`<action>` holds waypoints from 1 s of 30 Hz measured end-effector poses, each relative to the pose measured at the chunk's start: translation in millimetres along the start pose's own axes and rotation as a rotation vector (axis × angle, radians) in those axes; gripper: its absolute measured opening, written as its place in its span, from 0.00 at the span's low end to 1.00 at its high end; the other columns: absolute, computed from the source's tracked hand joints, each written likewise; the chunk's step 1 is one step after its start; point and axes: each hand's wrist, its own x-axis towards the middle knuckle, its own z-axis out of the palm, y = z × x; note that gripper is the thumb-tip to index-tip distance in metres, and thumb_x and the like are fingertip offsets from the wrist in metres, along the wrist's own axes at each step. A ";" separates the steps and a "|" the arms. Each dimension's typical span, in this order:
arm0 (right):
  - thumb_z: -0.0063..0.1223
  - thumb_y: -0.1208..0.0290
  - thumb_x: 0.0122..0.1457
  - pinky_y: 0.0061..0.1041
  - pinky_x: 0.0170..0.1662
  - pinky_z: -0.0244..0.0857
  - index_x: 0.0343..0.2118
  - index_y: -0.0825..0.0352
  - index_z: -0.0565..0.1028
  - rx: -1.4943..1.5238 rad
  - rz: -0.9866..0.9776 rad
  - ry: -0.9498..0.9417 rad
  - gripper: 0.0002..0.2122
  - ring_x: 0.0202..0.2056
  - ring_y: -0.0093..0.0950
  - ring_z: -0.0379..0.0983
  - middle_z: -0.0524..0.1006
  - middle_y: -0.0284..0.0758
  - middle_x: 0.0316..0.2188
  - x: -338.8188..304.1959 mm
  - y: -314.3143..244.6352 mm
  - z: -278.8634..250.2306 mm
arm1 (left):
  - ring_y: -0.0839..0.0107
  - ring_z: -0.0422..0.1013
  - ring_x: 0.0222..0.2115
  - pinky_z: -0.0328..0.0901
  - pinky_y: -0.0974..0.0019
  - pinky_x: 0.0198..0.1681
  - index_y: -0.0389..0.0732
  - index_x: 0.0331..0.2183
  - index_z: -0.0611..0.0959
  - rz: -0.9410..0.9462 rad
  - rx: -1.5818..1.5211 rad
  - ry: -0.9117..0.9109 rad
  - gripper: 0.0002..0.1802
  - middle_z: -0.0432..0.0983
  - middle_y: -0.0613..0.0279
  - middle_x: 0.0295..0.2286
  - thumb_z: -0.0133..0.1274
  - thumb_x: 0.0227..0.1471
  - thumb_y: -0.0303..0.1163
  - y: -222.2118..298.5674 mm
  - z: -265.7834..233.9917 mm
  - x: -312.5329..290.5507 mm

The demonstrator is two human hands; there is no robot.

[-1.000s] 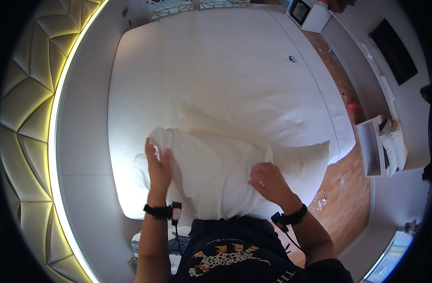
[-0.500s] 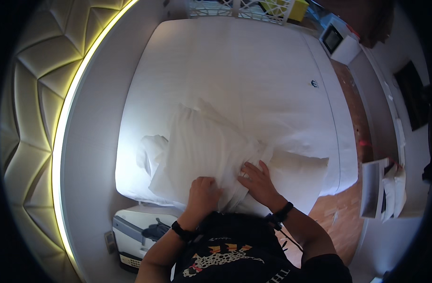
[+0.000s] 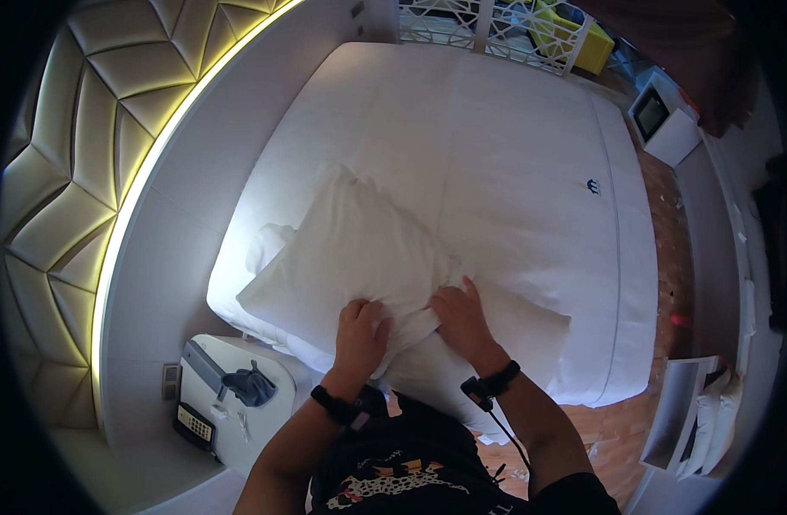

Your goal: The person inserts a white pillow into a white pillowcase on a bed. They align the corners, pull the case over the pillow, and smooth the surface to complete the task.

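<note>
A white pillow in its pillowcase lies slantwise on the near part of the bed. My left hand is closed on the near edge of the pillowcase, fingers curled over the cloth. At the bunched right end of the same pillowcase, my right hand pinches the fabric between thumb and fingers. Beneath my right hand and forearm rests a second white pillow, partly covered. Crumpled white cloth shows beyond the left side of the first pillow.
The bed has a white sheet. At the lower left stands a white bedside table with a grey cloth and a telephone. A padded, lit wall panel runs along the left. An open white shelf unit holds pillows at right.
The pillowcase has spread and flattened toward the left, its right end drawn in. My right hand has gone from spread fingers to a pinch on the cloth. The view has shifted.
</note>
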 end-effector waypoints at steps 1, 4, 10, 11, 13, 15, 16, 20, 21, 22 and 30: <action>0.60 0.75 0.50 0.52 0.68 0.52 0.38 0.58 0.79 0.022 -0.078 0.027 0.11 0.51 0.33 0.75 0.78 0.32 0.39 3.8 -4.2 2.6 | 0.47 0.74 0.45 0.69 0.49 0.49 0.36 0.39 0.84 0.001 -0.004 -0.045 0.10 0.79 0.46 0.37 0.59 0.56 0.31 3.7 4.7 -0.7; 0.63 0.74 0.48 0.45 0.62 0.57 0.36 0.57 0.80 0.140 -0.124 -0.154 0.11 0.48 0.33 0.75 0.79 0.31 0.37 -6.9 -10.9 -9.8 | 0.48 0.75 0.43 0.70 0.51 0.48 0.37 0.37 0.85 -0.058 -0.011 -0.212 0.09 0.80 0.47 0.36 0.58 0.57 0.32 3.9 14.7 -11.2; 0.64 0.73 0.44 0.40 0.53 0.60 0.33 0.57 0.81 0.083 0.060 -0.296 0.11 0.43 0.35 0.75 0.79 0.31 0.33 -64.1 21.1 -37.9 | 0.49 0.75 0.42 0.70 0.51 0.48 0.40 0.33 0.86 0.062 0.151 -0.590 0.16 0.80 0.49 0.36 0.62 0.55 0.44 27.4 7.7 -17.5; 0.64 0.73 0.44 0.40 0.53 0.60 0.33 0.57 0.80 0.059 0.092 -0.319 0.11 0.44 0.35 0.75 0.78 0.31 0.33 -61.2 23.2 -41.5 | 0.49 0.75 0.42 0.70 0.50 0.47 0.39 0.34 0.86 0.084 0.121 -0.598 0.16 0.80 0.49 0.35 0.63 0.54 0.44 32.3 14.6 -23.3; 0.65 0.73 0.43 0.41 0.53 0.60 0.32 0.57 0.80 0.039 0.080 -0.283 0.10 0.44 0.37 0.74 0.77 0.32 0.33 -51.9 27.1 -43.2 | 0.49 0.75 0.42 0.70 0.49 0.47 0.38 0.34 0.86 0.127 0.071 -0.594 0.17 0.80 0.48 0.35 0.64 0.52 0.44 34.8 33.2 -36.7; 0.64 0.74 0.44 0.42 0.52 0.61 0.32 0.58 0.79 0.060 0.007 -0.165 0.10 0.43 0.38 0.73 0.77 0.33 0.33 -43.1 28.6 -38.1 | 0.46 0.76 0.40 0.70 0.46 0.46 0.37 0.34 0.85 0.122 0.065 -0.559 0.16 0.80 0.47 0.35 0.63 0.51 0.41 28.9 50.0 -42.3; 0.64 0.74 0.44 0.43 0.52 0.61 0.32 0.58 0.79 0.097 -0.004 -0.114 0.10 0.43 0.39 0.73 0.76 0.33 0.33 -38.6 25.9 -35.2 | 0.45 0.76 0.40 0.70 0.45 0.46 0.37 0.34 0.85 0.091 0.045 -0.562 0.16 0.80 0.46 0.35 0.63 0.51 0.41 24.4 56.9 -43.5; 0.63 0.74 0.45 0.44 0.52 0.61 0.33 0.59 0.78 0.211 -0.001 -0.065 0.10 0.43 0.40 0.72 0.76 0.34 0.34 -31.0 31.0 -17.3 | 0.43 0.76 0.38 0.70 0.44 0.44 0.36 0.33 0.84 0.085 -0.123 -0.641 0.14 0.80 0.44 0.34 0.61 0.53 0.39 40.0 53.0 -39.6; 0.63 0.74 0.45 0.44 0.53 0.61 0.33 0.59 0.78 0.236 0.006 -0.090 0.10 0.43 0.40 0.72 0.76 0.34 0.34 -32.2 33.2 -12.6 | 0.43 0.76 0.38 0.70 0.44 0.43 0.36 0.33 0.84 0.089 -0.116 -0.658 0.14 0.80 0.44 0.34 0.60 0.53 0.39 34.9 55.8 -42.6; 0.63 0.74 0.45 0.44 0.54 0.61 0.33 0.60 0.78 0.246 -0.017 -0.076 0.10 0.43 0.39 0.73 0.76 0.34 0.34 -35.4 34.7 -9.2 | 0.43 0.76 0.38 0.70 0.44 0.43 0.36 0.33 0.84 0.094 -0.110 -0.676 0.14 0.80 0.43 0.33 0.60 0.54 0.39 26.8 62.6 -48.0; 0.62 0.75 0.45 0.47 0.60 0.59 0.31 0.61 0.76 0.107 -0.007 -0.234 0.09 0.44 0.39 0.72 0.75 0.35 0.34 -91.9 23.3 -54.4 | 0.49 0.78 0.37 0.71 0.49 0.45 0.39 0.33 0.86 -0.069 -0.193 -0.873 0.11 0.81 0.45 0.30 0.60 0.54 0.38 18.9 29.5 -28.9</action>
